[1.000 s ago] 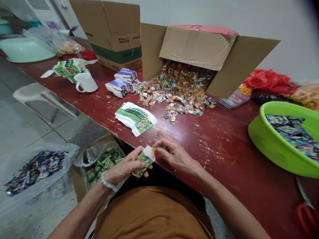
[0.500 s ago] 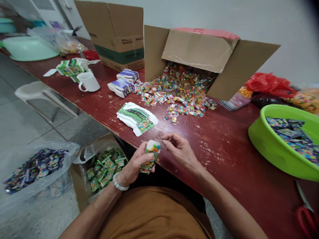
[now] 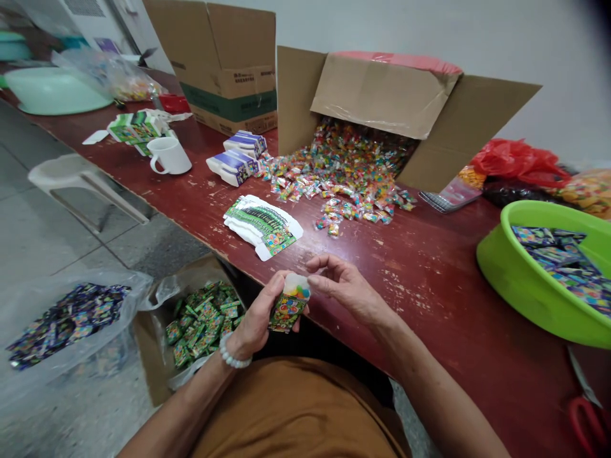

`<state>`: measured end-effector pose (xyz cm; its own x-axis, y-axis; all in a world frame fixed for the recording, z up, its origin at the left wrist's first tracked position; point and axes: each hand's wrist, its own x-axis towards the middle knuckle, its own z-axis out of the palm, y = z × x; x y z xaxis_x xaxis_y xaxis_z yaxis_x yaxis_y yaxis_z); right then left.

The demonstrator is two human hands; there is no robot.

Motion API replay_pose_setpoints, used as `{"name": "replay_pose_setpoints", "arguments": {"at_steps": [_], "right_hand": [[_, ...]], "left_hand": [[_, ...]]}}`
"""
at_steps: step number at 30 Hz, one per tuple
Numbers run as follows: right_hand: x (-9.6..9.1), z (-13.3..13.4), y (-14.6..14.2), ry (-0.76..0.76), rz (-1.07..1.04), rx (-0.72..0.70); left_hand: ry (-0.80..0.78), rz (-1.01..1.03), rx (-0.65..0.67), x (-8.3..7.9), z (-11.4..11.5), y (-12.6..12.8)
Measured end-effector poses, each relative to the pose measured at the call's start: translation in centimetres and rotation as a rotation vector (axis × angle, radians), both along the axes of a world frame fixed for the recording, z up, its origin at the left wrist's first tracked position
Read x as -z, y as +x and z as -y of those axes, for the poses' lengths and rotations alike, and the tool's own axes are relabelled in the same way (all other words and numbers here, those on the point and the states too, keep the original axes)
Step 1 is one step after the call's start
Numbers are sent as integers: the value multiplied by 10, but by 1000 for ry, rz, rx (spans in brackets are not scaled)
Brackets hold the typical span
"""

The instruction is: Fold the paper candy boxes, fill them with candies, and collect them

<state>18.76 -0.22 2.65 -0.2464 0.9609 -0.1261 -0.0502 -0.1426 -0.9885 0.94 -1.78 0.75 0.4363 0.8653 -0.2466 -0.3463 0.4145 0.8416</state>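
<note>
My left hand (image 3: pixel 260 313) grips a small green candy box (image 3: pixel 289 310) upright over the table's front edge. Colourful candies show at its uncovered top, below a white flap (image 3: pixel 296 281). My right hand (image 3: pixel 344 287) is at the upper right of the box, its thumb tip at the flap's edge. The index finger sits apart from the thumb, and I see nothing held between them. Beyond my hands lies a fanned stack of flat green cartons (image 3: pixel 262 226). Behind it, wrapped candies (image 3: pixel 353 172) spill from a cardboard box (image 3: pixel 382 92) lying on its side.
On the right stand a lime-green basin (image 3: pixel 525 292) of dark packets and red-handled scissors (image 3: pixel 589 423). A white mug (image 3: pixel 169 156) and purple cartons (image 3: pixel 233 166) are at left. Below the table edge are a carton of green boxes (image 3: pixel 203 321), a plastic bag (image 3: pixel 138 299) and a stool (image 3: pixel 71 172).
My left hand has turned the box slightly, and its thumb has moved from the front up toward the top edge. My right thumb has come to the flap.
</note>
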Motion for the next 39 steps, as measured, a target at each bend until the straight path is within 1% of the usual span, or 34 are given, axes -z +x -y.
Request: {"name": "replay_pose_setpoints", "arguments": {"at_steps": [4,8,11,14,17,19,20,21,22,24,25,26,27,28,29,32,34,36,39], "right_hand": [[5,1,-8,-92,-64,-93],[10,1,-8,-186,-221,-141],[13,3,-2,-198,-314,-159],[16,6,-3,-220,-346,-134],[19,8,-14,-265,-386,-61],[21,9,-21,-266,-384,-39],[22,9,-23,-230,-357,-12],[22,10,-24,-157,-299,31],[23,11,-24,-44,-209,88],[21,13,-19,243,21,177],[20,14,-16,367,123,181],[19,15,-13,451,199,152],[17,17,-11,486,241,108],[16,18,-9,476,250,68],[15,19,-9,426,229,40],[15,19,-13,170,41,25],[15,16,-17,37,-112,43],[14,14,-22,-30,-233,41],[12,11,-25,-97,-361,10]], "left_hand": [[56,-50,22,1,2,5],[28,-22,17,-4,4,8],[9,21,5,-8,3,7],[-35,25,-15,-7,2,8],[-58,5,-25,-3,1,11],[-66,0,-14,-2,1,14],[-76,11,0,-3,0,14],[-93,30,12,-3,0,14],[-114,56,18,-4,0,14],[-177,114,26,-5,-1,12],[-210,137,31,-5,-2,12],[-240,157,34,-5,-2,11],[-263,174,35,-5,-2,11],[-280,186,35,-6,-3,11],[-288,193,25,-6,-3,11],[-271,183,-9,-5,-4,14],[-252,158,-12,-4,-5,15],[-244,147,-1,-2,-5,15],[-230,145,26,3,-5,13]]}}
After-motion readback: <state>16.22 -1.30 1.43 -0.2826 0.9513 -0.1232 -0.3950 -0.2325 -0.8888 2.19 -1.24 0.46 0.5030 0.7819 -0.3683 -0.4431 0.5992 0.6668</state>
